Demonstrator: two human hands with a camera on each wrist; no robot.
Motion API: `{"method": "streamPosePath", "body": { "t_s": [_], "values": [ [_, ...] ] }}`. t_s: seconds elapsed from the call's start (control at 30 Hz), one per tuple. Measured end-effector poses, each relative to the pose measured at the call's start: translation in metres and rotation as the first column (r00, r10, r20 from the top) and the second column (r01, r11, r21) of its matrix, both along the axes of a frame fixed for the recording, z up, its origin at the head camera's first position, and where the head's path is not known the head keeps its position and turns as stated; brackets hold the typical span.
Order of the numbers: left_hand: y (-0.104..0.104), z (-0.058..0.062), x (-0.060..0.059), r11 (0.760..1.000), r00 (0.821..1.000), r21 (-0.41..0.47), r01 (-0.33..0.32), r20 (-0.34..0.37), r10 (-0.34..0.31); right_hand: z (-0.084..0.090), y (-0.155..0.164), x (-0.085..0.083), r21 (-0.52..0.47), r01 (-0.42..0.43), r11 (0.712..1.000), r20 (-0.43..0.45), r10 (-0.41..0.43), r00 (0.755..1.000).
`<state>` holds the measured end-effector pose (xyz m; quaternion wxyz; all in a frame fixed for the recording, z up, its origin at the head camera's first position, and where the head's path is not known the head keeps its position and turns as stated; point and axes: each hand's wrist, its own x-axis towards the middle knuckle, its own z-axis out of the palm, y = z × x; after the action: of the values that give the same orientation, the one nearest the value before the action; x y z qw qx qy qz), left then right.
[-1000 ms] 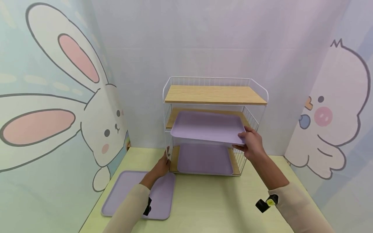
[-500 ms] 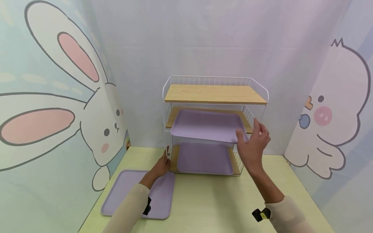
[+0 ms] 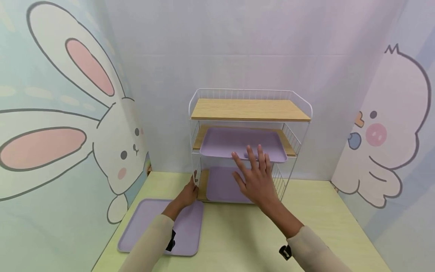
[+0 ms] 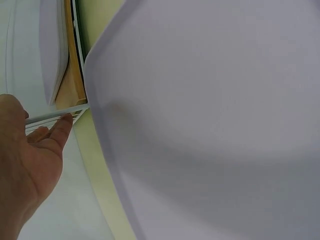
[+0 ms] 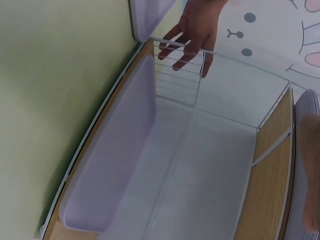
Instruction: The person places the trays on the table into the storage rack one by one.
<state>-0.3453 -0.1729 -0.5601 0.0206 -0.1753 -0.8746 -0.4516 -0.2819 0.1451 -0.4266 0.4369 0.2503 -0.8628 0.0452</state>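
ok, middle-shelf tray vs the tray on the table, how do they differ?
The middle-shelf tray sits inside the wire rack with its long side facing the camera; the tray on the table lies flat beside the rack, angled, partly under the left forearm. The right hand hovers open by the first. Both are lilac, rectangular, with rounded corners.

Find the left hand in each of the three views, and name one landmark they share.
Head: left hand at lower centre-left, gripping the rack's front-left post.
Left wrist: the hand fills the lower left corner, fingers on the white wire.
Right wrist: it is at top centre, gripping the wire.
Shared landmark: the white wire rack.
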Motion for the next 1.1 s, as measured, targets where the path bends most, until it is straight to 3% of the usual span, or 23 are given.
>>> {"method": "streamPosePath", "body": {
  "t_s": [0.07, 0.2, 0.23, 0.37, 0.47, 0.6, 0.7, 0.83, 0.97, 1.1],
  "values": [
    [-0.009, -0.024, -0.018, 1.000, 0.999, -0.012, 0.019, -0.046, -0.020, 0.001, 0.002, -0.008, -0.016, -0.016, 1.000, 0.004, 0.016, 1.000],
    [-0.029, -0.087, -0.068, 0.998, 0.993, -0.044, 0.052, -0.108, -0.057, 0.003, 0.006, -0.022, -0.025, -0.026, 0.999, -0.002, 0.026, 1.000],
    [-0.032, -0.102, -0.080, 0.998, 0.994, -0.038, 0.048, -0.095, -0.051, 0.003, 0.007, -0.024, -0.023, -0.025, 0.999, 0.002, 0.025, 1.000],
    [-0.036, -0.120, -0.097, 0.998, 0.995, -0.009, 0.065, -0.081, -0.066, 0.006, 0.008, -0.031, -0.015, -0.018, 1.000, 0.041, 0.018, 0.999],
    [-0.035, -0.121, -0.098, 0.998, 0.995, -0.002, 0.063, -0.084, -0.063, 0.008, 0.009, -0.035, -0.014, -0.009, 1.000, 0.077, 0.010, 0.997],
    [-0.029, -0.101, -0.079, 0.998, 0.992, -0.028, 0.050, -0.111, -0.052, 0.010, 0.010, -0.037, -0.021, 0.001, 1.000, 0.131, 0.002, 0.991],
    [-0.020, -0.061, -0.047, 0.998, 0.992, -0.004, 0.060, -0.107, -0.060, 0.010, 0.009, -0.036, -0.034, -0.008, 0.999, 0.146, 0.013, 0.989],
    [-0.009, -0.008, -0.010, 0.998, 0.997, -0.031, 0.051, -0.049, -0.053, 0.003, 0.007, -0.029, -0.060, -0.070, 0.996, 0.087, 0.075, 0.993],
    [-0.011, 0.012, -0.001, 0.975, 1.000, -0.222, 0.002, -0.017, -0.006, -0.013, 0.006, -0.013, -0.027, -0.146, 0.989, -0.027, 0.145, 0.989],
    [-0.023, 0.023, -0.007, 0.918, 0.999, -0.397, 0.014, -0.030, -0.029, -0.041, 0.002, 0.003, 0.057, -0.277, 0.959, -0.041, 0.280, 0.959]
  ]
}}
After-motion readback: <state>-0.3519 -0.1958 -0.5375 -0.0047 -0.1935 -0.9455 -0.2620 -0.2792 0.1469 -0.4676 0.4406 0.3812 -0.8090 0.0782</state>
